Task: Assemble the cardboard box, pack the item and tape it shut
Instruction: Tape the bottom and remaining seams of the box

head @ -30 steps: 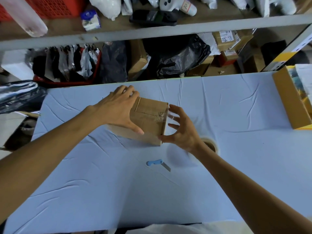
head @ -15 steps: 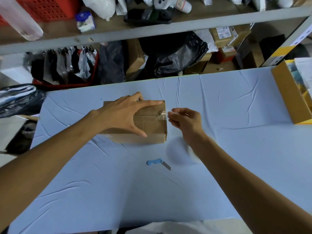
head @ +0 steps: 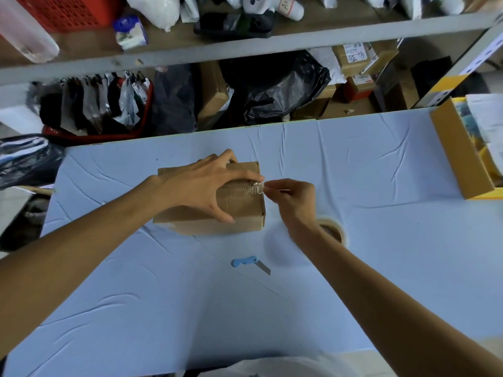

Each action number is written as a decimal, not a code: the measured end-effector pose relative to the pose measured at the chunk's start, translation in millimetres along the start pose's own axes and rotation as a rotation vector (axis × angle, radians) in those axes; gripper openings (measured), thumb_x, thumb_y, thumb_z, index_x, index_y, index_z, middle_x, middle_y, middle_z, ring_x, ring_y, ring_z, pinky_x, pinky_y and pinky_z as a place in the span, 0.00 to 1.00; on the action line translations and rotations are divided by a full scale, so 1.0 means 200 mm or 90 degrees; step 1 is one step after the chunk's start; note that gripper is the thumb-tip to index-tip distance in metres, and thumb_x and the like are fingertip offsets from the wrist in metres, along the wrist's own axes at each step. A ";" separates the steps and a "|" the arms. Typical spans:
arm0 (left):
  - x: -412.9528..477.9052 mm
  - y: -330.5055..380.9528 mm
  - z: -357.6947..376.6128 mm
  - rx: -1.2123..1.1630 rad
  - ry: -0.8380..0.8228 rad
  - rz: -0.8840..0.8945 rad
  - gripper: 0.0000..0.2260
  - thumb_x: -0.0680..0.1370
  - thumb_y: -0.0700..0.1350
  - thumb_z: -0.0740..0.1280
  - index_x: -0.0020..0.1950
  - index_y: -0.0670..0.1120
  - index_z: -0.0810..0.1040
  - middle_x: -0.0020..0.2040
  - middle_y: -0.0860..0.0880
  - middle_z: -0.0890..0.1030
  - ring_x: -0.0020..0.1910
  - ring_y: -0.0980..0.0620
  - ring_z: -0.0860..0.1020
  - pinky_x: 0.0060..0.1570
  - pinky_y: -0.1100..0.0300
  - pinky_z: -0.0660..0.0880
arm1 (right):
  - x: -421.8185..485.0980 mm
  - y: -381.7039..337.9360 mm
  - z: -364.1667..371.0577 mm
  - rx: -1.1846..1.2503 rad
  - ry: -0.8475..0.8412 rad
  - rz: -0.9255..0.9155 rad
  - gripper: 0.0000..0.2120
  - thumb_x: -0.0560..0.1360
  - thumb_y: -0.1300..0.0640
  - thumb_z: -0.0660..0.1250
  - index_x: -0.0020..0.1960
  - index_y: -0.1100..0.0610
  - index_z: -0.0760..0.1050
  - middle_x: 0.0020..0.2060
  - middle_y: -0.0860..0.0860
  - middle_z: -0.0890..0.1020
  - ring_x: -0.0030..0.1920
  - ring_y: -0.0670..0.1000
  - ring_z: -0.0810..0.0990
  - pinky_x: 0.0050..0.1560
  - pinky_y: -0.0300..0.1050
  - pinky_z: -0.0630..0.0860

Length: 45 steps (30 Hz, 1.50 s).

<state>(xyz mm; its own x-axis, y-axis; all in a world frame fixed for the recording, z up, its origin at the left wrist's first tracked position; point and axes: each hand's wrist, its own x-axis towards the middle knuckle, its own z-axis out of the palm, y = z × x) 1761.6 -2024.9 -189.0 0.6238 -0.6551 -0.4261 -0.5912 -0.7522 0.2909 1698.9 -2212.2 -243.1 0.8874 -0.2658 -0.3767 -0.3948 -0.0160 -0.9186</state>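
Box is built and closed: cardboard box (head: 242, 210) sits flat on the blue surface (head: 381, 240), flaps down, so I'd guess the item is inside (can't see it). Taping is under way. A strip of clear tape (head: 254, 188) lies crinkled on the top seam at the right edge.

Left hand (head: 201, 186) is spread flat over the top, index finger reaching to the tape end, thumb on the front edge. Right hand (head: 294, 200) pinches the tape end just off the box's right edge.

Left to do: smooth the strip down, probably tape the other seams. Tape roll (head: 333, 227) and blue utility knife (head: 246, 262) lie near, untouched.

Versus 1 s ago: the box was tipped up and the right hand was open at its side. Now the box is flat and squared to the surface edge, and the right hand has closed on the tape.
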 end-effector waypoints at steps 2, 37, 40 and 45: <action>0.01 0.00 -0.01 -0.022 0.021 -0.014 0.40 0.63 0.62 0.74 0.68 0.74 0.54 0.60 0.52 0.61 0.56 0.50 0.69 0.52 0.55 0.74 | -0.05 0.00 0.01 -0.026 -0.057 -0.050 0.11 0.71 0.63 0.69 0.51 0.56 0.84 0.44 0.51 0.85 0.45 0.47 0.83 0.46 0.42 0.80; 0.04 0.04 0.01 -0.025 -0.013 -0.041 0.47 0.61 0.66 0.75 0.70 0.69 0.49 0.62 0.53 0.59 0.61 0.48 0.69 0.53 0.49 0.76 | -0.01 0.19 -0.34 -0.475 -0.218 -0.145 0.36 0.60 0.50 0.81 0.65 0.52 0.73 0.59 0.46 0.79 0.59 0.48 0.77 0.56 0.40 0.73; 0.04 0.04 0.00 -0.027 -0.021 -0.043 0.48 0.61 0.65 0.76 0.71 0.68 0.48 0.62 0.52 0.59 0.61 0.48 0.68 0.54 0.52 0.74 | -0.03 0.28 -0.48 -0.705 -0.212 -0.141 0.31 0.60 0.45 0.78 0.59 0.51 0.72 0.55 0.46 0.77 0.57 0.51 0.74 0.49 0.42 0.70; 0.03 0.05 0.00 -0.047 -0.025 -0.047 0.51 0.62 0.64 0.76 0.71 0.72 0.41 0.66 0.53 0.59 0.64 0.49 0.67 0.60 0.49 0.72 | -0.05 0.37 -0.58 -1.025 -0.424 -0.205 0.22 0.63 0.50 0.76 0.55 0.53 0.78 0.55 0.49 0.80 0.61 0.52 0.75 0.61 0.39 0.67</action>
<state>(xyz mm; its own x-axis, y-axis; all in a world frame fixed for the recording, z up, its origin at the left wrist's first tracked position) 1760.3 -2035.9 -188.0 0.6429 -0.5959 -0.4812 -0.5049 -0.8022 0.3189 1633.2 -2322.8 -293.1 0.7457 0.3318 -0.5779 0.3405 -0.9352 -0.0976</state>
